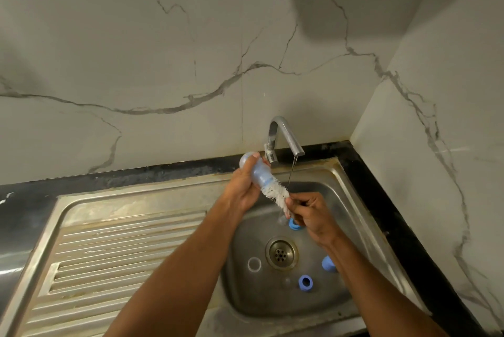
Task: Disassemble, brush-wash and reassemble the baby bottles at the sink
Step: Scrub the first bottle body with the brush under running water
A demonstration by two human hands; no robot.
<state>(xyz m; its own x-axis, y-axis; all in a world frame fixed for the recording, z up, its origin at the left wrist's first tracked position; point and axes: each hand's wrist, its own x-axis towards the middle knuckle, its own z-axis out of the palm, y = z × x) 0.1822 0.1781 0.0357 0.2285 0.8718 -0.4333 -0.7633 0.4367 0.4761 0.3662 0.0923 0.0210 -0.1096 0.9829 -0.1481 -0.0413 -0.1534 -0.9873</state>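
My left hand (242, 186) grips a clear bluish baby bottle (257, 171), tilted with its mouth pointing down to the right over the sink basin (245, 295). My right hand (313, 214) holds the handle of a white bristle brush (275, 194) whose head sticks partly into the bottle's mouth. In the basin lie a blue ring (305, 282), a blue cap (328, 263), another blue part (294, 224) half hidden under my right hand, and a clear ring-shaped piece (254, 264).
A chrome tap (286, 134) at the back of the sink runs a thin stream of water (291, 173). The drain (281, 253) sits mid-basin. A ribbed steel drainboard (109, 254) extends left. Marble walls close in behind and on the right.
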